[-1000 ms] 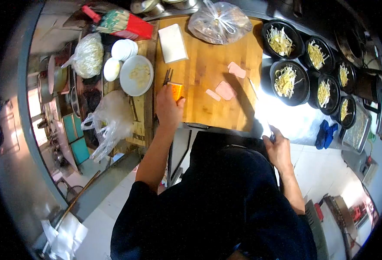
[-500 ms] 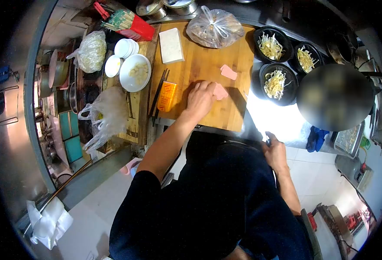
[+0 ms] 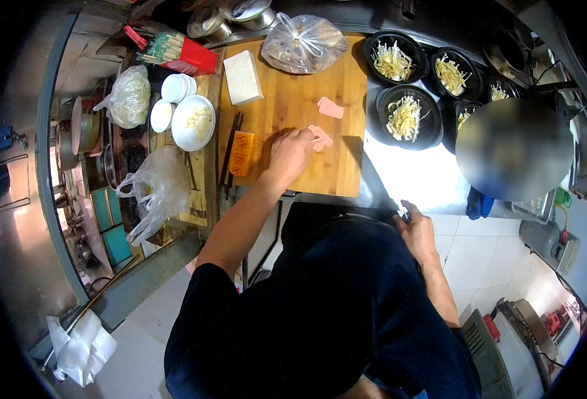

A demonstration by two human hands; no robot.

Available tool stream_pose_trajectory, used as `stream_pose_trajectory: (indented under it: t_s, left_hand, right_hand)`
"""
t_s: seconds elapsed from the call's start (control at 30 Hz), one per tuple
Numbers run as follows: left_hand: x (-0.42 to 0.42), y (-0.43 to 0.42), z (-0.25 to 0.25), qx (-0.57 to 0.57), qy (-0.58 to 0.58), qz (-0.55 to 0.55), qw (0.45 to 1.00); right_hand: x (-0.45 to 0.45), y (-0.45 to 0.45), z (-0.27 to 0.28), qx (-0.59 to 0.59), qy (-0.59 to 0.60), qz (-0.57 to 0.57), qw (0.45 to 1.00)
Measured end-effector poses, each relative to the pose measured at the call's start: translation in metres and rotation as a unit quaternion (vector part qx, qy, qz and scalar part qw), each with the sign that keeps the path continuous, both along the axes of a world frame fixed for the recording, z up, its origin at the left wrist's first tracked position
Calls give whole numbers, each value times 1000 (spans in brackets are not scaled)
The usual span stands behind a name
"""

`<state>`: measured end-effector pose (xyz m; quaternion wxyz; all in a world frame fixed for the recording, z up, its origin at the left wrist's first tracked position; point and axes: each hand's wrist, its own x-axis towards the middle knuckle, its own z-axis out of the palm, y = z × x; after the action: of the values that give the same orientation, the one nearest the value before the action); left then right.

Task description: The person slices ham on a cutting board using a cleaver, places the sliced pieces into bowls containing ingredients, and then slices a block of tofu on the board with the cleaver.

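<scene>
Nearest the person's body, the right hand point(image 3: 416, 234) is closed around the handle of a knife point(image 3: 406, 216), its blade lost in the glare. Just beyond, the left hand point(image 3: 292, 154) has left the orange packet point(image 3: 242, 154), which it was touching a second ago, for the near pink slices point(image 3: 322, 136) on the cutting board point(image 3: 340, 163). Its fingers are close together against them, though whether they pinch anything cannot be told. The handling thus now centres on the slices, partly covered by that hand.

The packet lies beside dark chopsticks point(image 3: 231, 143). Farther off are more pink slices point(image 3: 330, 108), a white block point(image 3: 243, 78) and a tied bag point(image 3: 304, 43). On the metal surface point(image 3: 400, 169), black bowls point(image 3: 433, 136) hold pale strands; a blurred patch hides some.
</scene>
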<state>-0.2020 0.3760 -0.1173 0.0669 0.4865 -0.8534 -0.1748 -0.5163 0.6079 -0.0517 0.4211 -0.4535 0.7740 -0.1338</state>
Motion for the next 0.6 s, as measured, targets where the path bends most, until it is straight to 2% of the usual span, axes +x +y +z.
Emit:
stream_pose_trajectory:
  t_s: [0.07,0.1,0.17,0.2,0.3,0.33,0.4,0.43,0.47,0.57,0.6]
  left_hand:
    - [0,12,9,119,133,96,979]
    - [-3,19,12,123,135,97,978]
    - [-8,34,16,307,158,162,924]
    - [-10,42,9,313,158,165,922]
    - [-10,66,-19,195,155,111,962]
    - [-6,74,-26,200,156,115,960]
    - [-3,87,-13,16,98,130,987]
    - [4,94,-10,72,66,123,988]
    - [7,102,-12,74,64,127,987]
    - [7,122,-19,32,56,11,998]
    - [3,123,-21,32,56,14,998]
  right_hand:
    - [-1,0,1,2,-1,5,1000]
    - [-2,2,2,3,-3,11,1000]
    - [-5,6,-1,4,4,27,1000]
    - [-5,8,-2,1,8,42,999]
    - [-5,14,-6,-11,3,71,997]
    - [-5,13,-4,-5,4,73,997]
    - [-1,8,6,28,-1,93,995]
    - [2,6,8,33,-3,97,995]
    - [4,3,8,31,-3,119,992]
    - [16,-2,1,26,-5,166,986]
    - [19,-4,-4,17,-4,191,981]
